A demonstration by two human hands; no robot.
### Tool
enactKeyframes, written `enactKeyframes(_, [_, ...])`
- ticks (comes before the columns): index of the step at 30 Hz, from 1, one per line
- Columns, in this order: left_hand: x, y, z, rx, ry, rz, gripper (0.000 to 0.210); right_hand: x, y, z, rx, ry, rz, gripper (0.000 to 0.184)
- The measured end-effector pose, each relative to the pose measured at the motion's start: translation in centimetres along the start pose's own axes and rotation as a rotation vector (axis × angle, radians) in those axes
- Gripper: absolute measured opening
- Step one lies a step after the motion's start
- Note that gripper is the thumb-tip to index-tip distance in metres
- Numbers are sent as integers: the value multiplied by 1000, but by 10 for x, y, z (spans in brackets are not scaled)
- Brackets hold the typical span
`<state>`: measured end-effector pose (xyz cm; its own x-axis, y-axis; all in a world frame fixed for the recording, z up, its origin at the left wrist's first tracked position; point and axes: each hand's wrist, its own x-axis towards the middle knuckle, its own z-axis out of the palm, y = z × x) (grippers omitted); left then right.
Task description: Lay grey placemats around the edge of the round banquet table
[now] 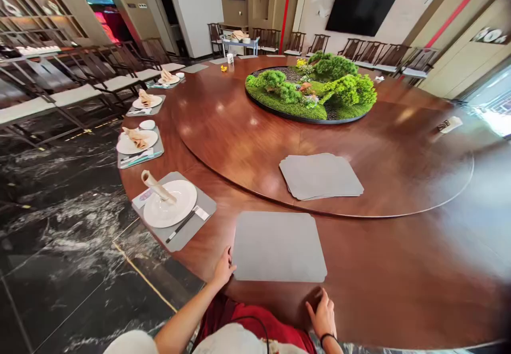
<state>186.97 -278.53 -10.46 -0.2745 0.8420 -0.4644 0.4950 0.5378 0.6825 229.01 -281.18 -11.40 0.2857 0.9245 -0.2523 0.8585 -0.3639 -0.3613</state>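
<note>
A grey mat (pixel 278 246) lies flat on the tabletop (pixel 399 269) at lower centre of the frame, near the table's edge. The left hand (pixel 223 269) sits at the mat's lower left corner, fingertips touching its edge, the grip loose and apart, clamped on nothing. The right hand (pixel 321 314) rests on the wood just below the mat's lower right corner, fingers spread, apart from the mat and holding nothing.

Above the mat, on the round inner disc, lies a stack of mats (pixel 320 175). At left of the frame, 1 set place holds a plate (pixel 170 203) with a rolled napkin (pixel 157 185) and chopsticks (pixel 182 224) on its own mat; more set places follow the edge toward upper left. A green moss centrepiece (pixel 311 90) fills the upper centre.
</note>
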Motion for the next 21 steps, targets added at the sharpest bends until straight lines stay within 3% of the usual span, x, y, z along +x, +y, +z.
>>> enactKeyframes(3, [-15, -12, -1, 95, 50, 52, 78, 17, -9, -10, -32, 43, -74, 73])
enactKeyframes(7, [-28, -6, 13, 259, 151, 69, 83, 68, -49, -26, -99, 124, -113, 75])
enactKeyframes(9, [-30, 3, 22, 302, 168, 28, 86, 94, -72, -32, -104, 82, -46, 76])
enactKeyframes(12, [-33, 13, 27, 350, 161, -6, 88, 116, -92, -39, -118, 18, 164, 70])
enactKeyframes(15, [-37, 9, 22, 398, 142, 19, 90, 114, -78, -44, -110, -87, 246, 44])
enactKeyframes(17, [-43, 1, 16, 413, 99, 83, 93, 101, -52, -45, -88, -161, 195, 28])
enactKeyframes(21, [-61, -18, 14, 439, 17, 207, 96, 64, 10, -44, -76, -194, 111, 14])
